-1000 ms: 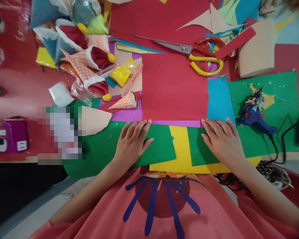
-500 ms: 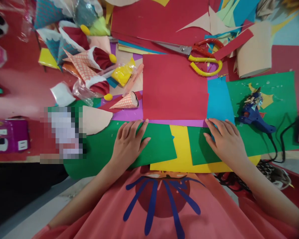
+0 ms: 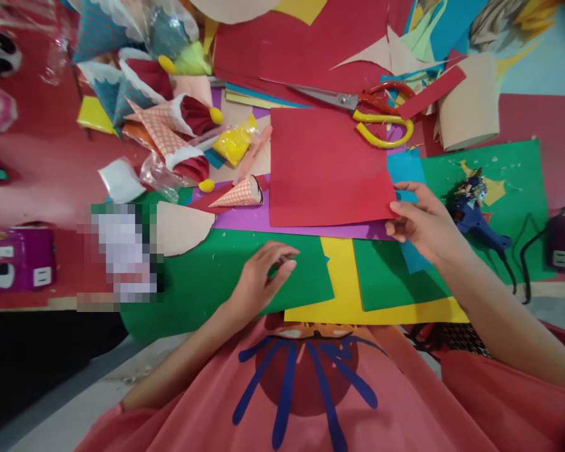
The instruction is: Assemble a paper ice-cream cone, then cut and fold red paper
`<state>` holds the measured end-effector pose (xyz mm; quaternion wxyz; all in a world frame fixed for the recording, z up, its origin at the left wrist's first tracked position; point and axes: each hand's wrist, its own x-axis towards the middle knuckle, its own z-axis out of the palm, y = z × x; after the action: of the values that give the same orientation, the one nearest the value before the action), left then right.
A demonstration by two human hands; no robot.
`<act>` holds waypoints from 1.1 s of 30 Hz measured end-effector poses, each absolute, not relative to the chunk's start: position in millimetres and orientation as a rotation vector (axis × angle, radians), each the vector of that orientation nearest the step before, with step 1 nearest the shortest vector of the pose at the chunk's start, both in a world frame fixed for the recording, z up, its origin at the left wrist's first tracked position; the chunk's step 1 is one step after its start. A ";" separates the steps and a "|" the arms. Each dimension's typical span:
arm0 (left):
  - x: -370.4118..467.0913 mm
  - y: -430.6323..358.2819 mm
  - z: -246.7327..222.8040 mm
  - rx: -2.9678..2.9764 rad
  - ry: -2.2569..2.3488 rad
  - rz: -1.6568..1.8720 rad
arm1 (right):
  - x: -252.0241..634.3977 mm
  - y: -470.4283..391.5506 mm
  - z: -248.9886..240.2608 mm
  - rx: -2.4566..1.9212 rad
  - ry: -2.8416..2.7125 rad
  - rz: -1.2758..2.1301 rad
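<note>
Red sheet (image 3: 329, 166) lies mid-table, its four o'clock corner pinched in the right hand (image 3: 421, 216); the left hand (image 3: 261, 273), loosely curled and seemingly empty, hovers towards seven; scissors (image 3: 343, 99) overlap it at one, so a quick tug might drag them or crease it.

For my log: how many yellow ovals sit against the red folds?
3: upper oval, middle oval by the yellow packet, lower oval above the checked cone; some may be hidden.
</note>
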<state>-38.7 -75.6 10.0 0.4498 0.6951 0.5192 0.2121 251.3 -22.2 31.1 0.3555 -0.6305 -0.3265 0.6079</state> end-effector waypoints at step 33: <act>37.3 -22.7 0.9 0.112 0.830 0.732 | 240.1 120.3 62.3 -1.214 -1.406 1.235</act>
<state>37.3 -22.7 0.9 0.8493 0.0533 0.3937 0.3476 240.1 120.3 62.3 0.4398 -0.4887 -0.5660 0.4973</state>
